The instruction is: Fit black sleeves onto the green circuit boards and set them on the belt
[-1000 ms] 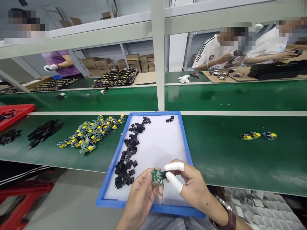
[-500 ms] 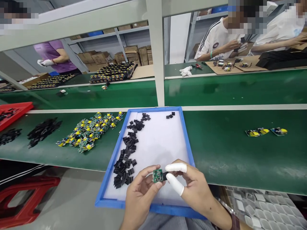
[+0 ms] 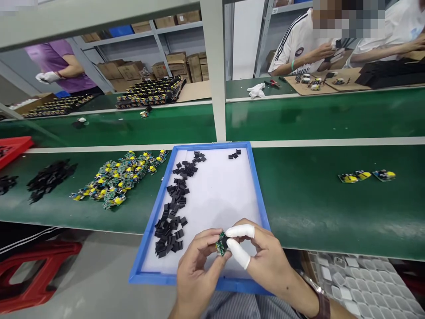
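Observation:
Both my hands meet over the near end of a blue-rimmed white tray [image 3: 255, 186]. My left hand [image 3: 195, 270] pinches a small green circuit board [image 3: 220, 244] by its edge. My right hand [image 3: 265, 261], with white finger cots on thumb and forefinger, pinches the same board from the right, where a small black part sits. A trail of several small black parts [image 3: 175, 208] runs down the tray's left side, and a few more [image 3: 234, 155] lie at its far end.
A heap of green and yellow circuit boards [image 3: 116, 179] and black parts [image 3: 49, 175] lie on the green bench to the left. Finished boards [image 3: 365, 175] rest at right. A grey post [image 3: 212, 71] rises behind the tray. Other people work at the far bench. A red stool [image 3: 36, 274] stands below left.
The board has turned from flat-on to edge-on between my fingers, and my hands have closed in tighter. The camera has tipped down a little.

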`<action>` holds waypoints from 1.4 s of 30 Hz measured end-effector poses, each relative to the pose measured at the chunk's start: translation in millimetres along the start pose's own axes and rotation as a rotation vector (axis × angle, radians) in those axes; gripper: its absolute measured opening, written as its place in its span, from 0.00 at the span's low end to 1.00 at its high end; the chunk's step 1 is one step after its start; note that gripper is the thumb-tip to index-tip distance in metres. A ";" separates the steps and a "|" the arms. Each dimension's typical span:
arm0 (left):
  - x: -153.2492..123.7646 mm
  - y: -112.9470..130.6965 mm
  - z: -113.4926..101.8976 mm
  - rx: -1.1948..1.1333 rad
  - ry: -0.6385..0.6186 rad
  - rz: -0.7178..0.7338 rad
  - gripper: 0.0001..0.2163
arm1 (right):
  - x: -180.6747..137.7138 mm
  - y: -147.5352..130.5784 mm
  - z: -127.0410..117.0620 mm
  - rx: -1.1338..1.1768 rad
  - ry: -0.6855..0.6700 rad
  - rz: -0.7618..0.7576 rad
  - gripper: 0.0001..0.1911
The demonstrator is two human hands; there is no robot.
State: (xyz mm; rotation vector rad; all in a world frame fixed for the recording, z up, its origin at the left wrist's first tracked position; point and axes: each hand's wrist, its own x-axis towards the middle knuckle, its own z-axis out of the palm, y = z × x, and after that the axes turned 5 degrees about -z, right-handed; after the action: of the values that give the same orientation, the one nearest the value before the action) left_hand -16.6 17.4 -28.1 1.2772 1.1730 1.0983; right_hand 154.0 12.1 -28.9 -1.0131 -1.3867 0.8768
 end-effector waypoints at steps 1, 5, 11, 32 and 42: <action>-0.4 -0.5 0.5 0.003 0.012 0.008 0.11 | -0.6 -0.2 0.0 -0.011 -0.003 -0.007 0.14; -2.2 -4.4 1.6 -0.003 0.022 0.063 0.11 | -2.4 -3.1 0.4 -0.047 -0.029 -0.038 0.13; -2.9 -4.8 2.1 0.077 0.014 0.069 0.11 | -0.4 -10.4 -3.7 -0.084 -0.085 -0.017 0.13; -7.4 -10.9 -0.1 0.149 -0.070 0.118 0.16 | 3.0 -13.7 -16.7 -0.120 -0.243 0.045 0.13; -4.9 -12.7 -3.0 0.187 -0.115 0.148 0.17 | 2.8 -10.2 -17.5 -0.148 -0.273 0.123 0.09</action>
State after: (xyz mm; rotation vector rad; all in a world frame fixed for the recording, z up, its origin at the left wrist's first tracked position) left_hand -20.7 12.6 -40.6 1.5724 1.1285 1.0248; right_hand 170.7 10.2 -17.2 -1.1320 -1.6513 1.0450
